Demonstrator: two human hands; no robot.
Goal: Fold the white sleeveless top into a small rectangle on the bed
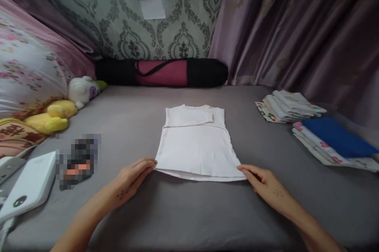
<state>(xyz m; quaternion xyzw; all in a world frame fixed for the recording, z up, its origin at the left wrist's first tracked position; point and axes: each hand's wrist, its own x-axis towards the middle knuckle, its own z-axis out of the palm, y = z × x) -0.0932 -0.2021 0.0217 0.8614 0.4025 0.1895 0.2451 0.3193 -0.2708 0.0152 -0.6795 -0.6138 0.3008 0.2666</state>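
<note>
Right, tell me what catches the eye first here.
A white shirt lies flat mid-bed, sleeves folded in, with the left hand and right hand at its near corners. Folded clothes sit stacked at the right, a blue piece on the nearer pile; yellow and white soft toys lie left.
</note>
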